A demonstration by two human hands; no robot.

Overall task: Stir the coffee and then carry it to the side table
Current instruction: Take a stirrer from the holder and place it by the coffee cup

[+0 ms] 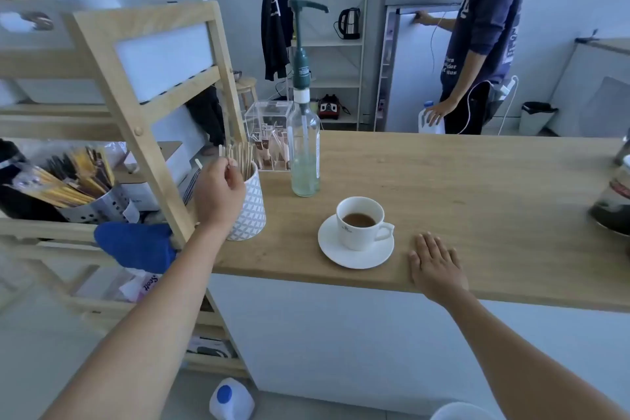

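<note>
A white coffee cup (pixel 360 222) stands upright on a white saucer (pixel 354 249) near the front edge of the wooden tabletop (pixel 477 187). It is partly filled with brown coffee (pixel 358 220), and its handle points away from the patterned holder.

To the left of the cup, a white holder (pixel 250 208) with a triangle pattern carries a bunch of thin wooden stir sticks (pixel 242 155) standing upright. Behind the cup, a clear glass bottle (pixel 304 153) with a dark green pump top holds a little pale liquid at its bottom. Behind and left of the bottle, a clear plastic box (pixel 269 133) holds sachets. Further left of the cup, on a wooden shelf (pixel 143 85), a perforated metal cup (pixel 102 204) is packed with yellow and dark packets.

The left hand (pixel 218 191) is raised in front of the holder, palm turned away, its fingers curled and pinched on one stir stick, whose pale end pokes out above the thumb side. The right hand (pixel 436 266) lies flat, palm down, on the tabletop just right of the saucer, fingers spread and holding nothing, apart from the saucer.
</note>
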